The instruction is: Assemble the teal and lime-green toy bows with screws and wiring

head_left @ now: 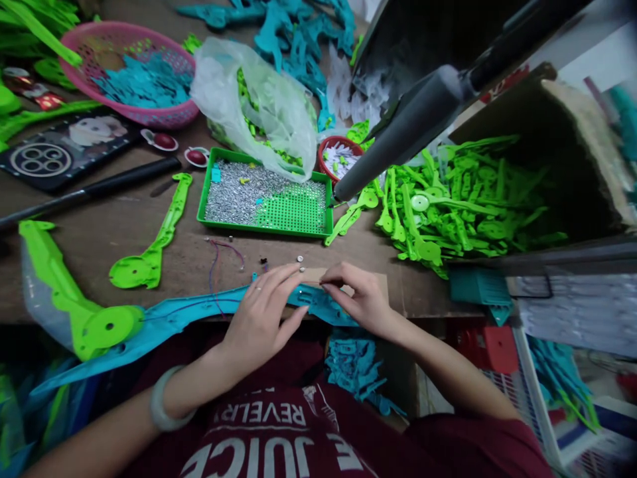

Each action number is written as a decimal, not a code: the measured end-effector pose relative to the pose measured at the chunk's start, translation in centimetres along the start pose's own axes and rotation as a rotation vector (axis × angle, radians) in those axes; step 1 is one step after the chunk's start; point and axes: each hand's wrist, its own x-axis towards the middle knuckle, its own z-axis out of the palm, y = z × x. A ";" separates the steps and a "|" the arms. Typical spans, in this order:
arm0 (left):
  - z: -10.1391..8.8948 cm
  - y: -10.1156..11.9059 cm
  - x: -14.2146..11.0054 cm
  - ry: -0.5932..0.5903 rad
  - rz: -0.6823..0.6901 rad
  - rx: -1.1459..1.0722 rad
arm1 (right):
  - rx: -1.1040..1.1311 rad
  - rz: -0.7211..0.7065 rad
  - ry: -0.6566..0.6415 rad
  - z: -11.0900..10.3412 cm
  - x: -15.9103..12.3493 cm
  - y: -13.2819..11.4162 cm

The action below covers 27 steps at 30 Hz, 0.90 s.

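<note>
A long blue plastic part point(199, 309) lies along the front table edge, with a green plastic part point(82, 299) at its left end. My left hand point(266, 309) lies across the blue part, fingers over its far side and thumb apart on the near side, holding it. Above the blue part's right section, my right hand point(361, 299) is closed in a pinch; what its fingertips hold is too small to make out. Thin red and blue wires point(216, 262) cross the blue part left of my left hand. Small round metal pieces point(299, 259) lie beside my left fingertips.
A green tray point(266, 232) of small metal pieces stands beyond my hands. Behind are a plastic bag point(219, 73) and a pink basket point(74, 73). A dark powered-driver-like tool point(398, 133) hangs at upper right, near a cardboard box point(587, 126) with green parts spilling out.
</note>
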 end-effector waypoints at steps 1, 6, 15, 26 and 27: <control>0.2 0.0 0.4 -0.027 0.004 -0.015 | -0.042 -0.047 -0.010 0.0 -0.4 0.1; 0.6 -0.8 0.3 -0.044 0.110 0.039 | -0.383 -0.376 -0.128 0.2 -1.6 1.1; 1.1 -1.2 -1.5 -0.097 0.192 0.129 | -0.603 -0.557 -0.213 1.5 -2.2 2.2; 1.4 -1.4 -1.6 -0.127 0.147 0.131 | -0.377 -0.280 -0.113 2.1 -2.0 1.0; 1.4 -1.4 -1.7 -0.130 0.144 0.130 | -0.338 -0.231 -0.128 2.0 -1.8 0.8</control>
